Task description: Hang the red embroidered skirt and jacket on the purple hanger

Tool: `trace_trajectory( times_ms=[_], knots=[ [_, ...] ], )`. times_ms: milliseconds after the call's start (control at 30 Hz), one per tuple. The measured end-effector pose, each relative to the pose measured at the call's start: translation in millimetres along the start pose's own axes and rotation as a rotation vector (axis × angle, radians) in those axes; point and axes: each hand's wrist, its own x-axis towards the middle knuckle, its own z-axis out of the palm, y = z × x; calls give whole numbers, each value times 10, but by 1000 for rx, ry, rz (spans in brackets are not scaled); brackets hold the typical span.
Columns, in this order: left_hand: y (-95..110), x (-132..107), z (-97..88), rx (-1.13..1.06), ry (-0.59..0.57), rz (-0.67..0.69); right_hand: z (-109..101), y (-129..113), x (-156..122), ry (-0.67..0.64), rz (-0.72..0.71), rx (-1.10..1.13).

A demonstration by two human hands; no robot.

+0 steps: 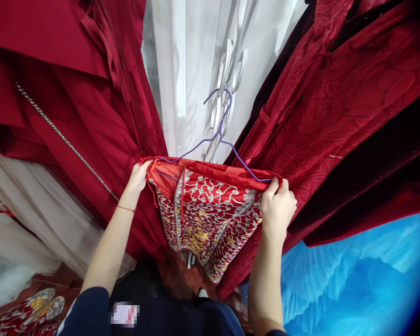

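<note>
Fingers curled tight, left hand (139, 176) and right hand (277, 207) grip the embroidered red garment (203, 217) by its top edge, purple hanger (219, 133) between them!

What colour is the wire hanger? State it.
The wire hanger is purple, best seen in the head view.
</note>
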Motion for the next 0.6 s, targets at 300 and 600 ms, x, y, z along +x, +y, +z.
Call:
trace_trajectory(
  times_ms=[300,600],
  knots=[
    [-305,-225,77,55,-133,-193,291,380,5,-218,100,182],
    [-494,-361,64,351,-71,139,257,585,-206,-125,56,485]
  ],
)
